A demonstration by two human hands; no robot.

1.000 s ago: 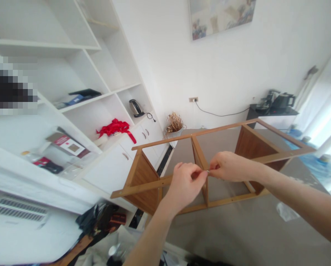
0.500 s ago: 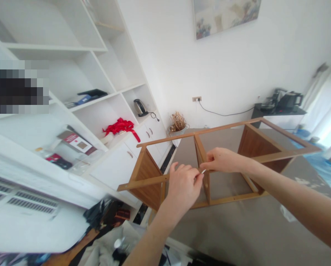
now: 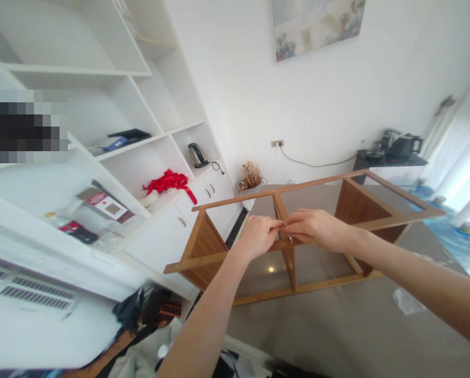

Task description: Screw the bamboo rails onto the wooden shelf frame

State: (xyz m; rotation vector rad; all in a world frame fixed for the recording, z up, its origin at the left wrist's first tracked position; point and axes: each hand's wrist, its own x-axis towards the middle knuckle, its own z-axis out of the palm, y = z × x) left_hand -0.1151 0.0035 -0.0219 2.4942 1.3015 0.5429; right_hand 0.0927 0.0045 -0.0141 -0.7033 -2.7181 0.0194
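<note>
A brown wooden shelf frame (image 3: pixel 219 257) lies on a grey table (image 3: pixel 337 325). My left hand (image 3: pixel 258 236) and my right hand (image 3: pixel 317 228) meet at the frame's middle upright, on its upper front rail. Both hands are closed in a pinch around a small silvery piece (image 3: pixel 290 239), too small to name. The fingertips of the two hands touch each other there.
White wall shelving (image 3: pixel 113 152) on the left holds a red ribbon (image 3: pixel 166 182), a kettle (image 3: pixel 195 155) and boxes. A dried plant (image 3: pixel 250 176) stands at the wall. A dark side table with kettles (image 3: pixel 396 149) is at the right. Clutter lies at the bottom left (image 3: pixel 144 315).
My left hand has moved up and forward from below the rail to meet my right hand at the middle upright. The camera view shifted slightly.
</note>
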